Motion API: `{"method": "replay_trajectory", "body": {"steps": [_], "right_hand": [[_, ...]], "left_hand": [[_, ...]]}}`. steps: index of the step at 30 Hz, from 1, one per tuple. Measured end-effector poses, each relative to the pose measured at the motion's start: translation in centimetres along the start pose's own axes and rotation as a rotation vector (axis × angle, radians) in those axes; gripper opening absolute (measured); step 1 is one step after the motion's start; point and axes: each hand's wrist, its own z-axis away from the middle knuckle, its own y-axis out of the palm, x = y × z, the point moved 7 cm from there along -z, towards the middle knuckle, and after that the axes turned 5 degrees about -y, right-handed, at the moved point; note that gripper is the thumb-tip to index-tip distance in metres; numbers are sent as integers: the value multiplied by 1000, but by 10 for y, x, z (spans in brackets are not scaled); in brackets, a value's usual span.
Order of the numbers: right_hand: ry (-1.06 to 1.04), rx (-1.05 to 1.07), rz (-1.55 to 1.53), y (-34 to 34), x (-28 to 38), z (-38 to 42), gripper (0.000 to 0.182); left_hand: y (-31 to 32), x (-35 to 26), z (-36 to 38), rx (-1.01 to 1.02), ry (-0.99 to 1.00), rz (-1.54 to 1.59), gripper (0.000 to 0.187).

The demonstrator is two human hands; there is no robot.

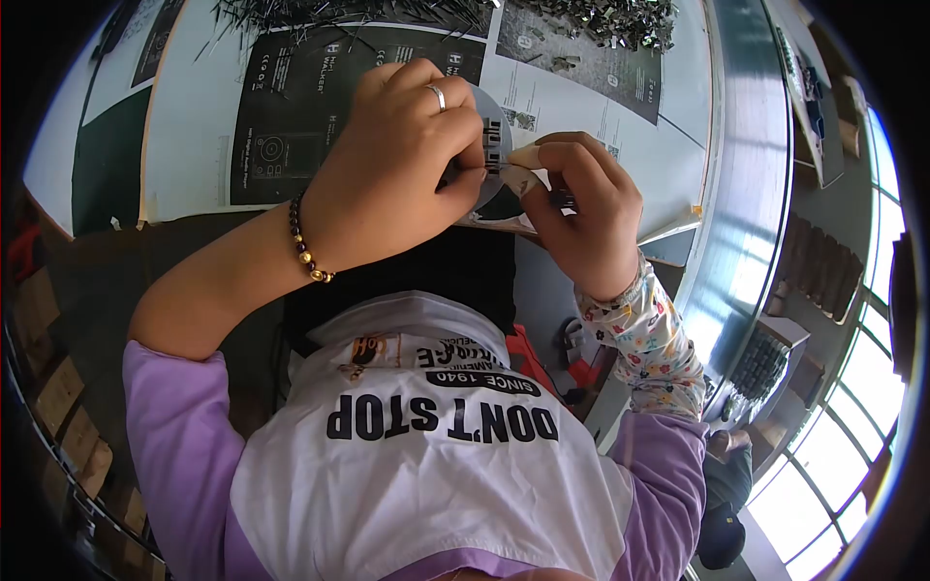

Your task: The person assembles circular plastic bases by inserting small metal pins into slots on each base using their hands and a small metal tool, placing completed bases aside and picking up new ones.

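Observation:
My left hand [392,165], with a ring and a bead bracelet, pinches a small black comb-like part [494,137] at its fingertips. My right hand [581,208], in a floral sleeve, meets it from the right, with thumb and fingers closed on the same small part. What else the right hand holds is hidden by its fingers. Both hands hover over a round grey disc [496,194] that lies on printed cardboard sheets [291,116] on the table.
A heap of thin metal pins [320,15] lies along the far edge, and a pile of small metal clips [610,19] at the far right. The table edge [746,194] runs down the right. Red-handled pliers [572,363] lie below, beside my lap.

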Motion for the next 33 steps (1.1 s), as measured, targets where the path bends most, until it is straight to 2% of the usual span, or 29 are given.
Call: {"method": "replay_trajectory", "body": {"steps": [7, 11, 15, 18, 22, 31, 33], "right_hand": [[20, 1, -14, 6, -4, 2, 24], [101, 16, -77, 7, -4, 1, 24], [74, 37, -49, 7, -3, -3, 24], [-69, 99, 102, 6, 3, -9, 23], [-158, 222, 174, 8, 9, -22, 22], [-117, 325, 221, 14, 14, -28, 26], [-184, 293, 330, 11, 27, -18, 32]], "left_hand": [[1, 0, 0, -31, 11, 2, 23], [1, 1, 4, -51, 52, 25, 23], [1, 3, 5, -29, 63, 26, 23], [-1, 3, 5, -60, 104, 28, 23], [0, 6, 1, -60, 175, 54, 23], [2, 11, -1, -6, 183, 50, 23], [3, 7, 1, -4, 200, 61, 24]]}}
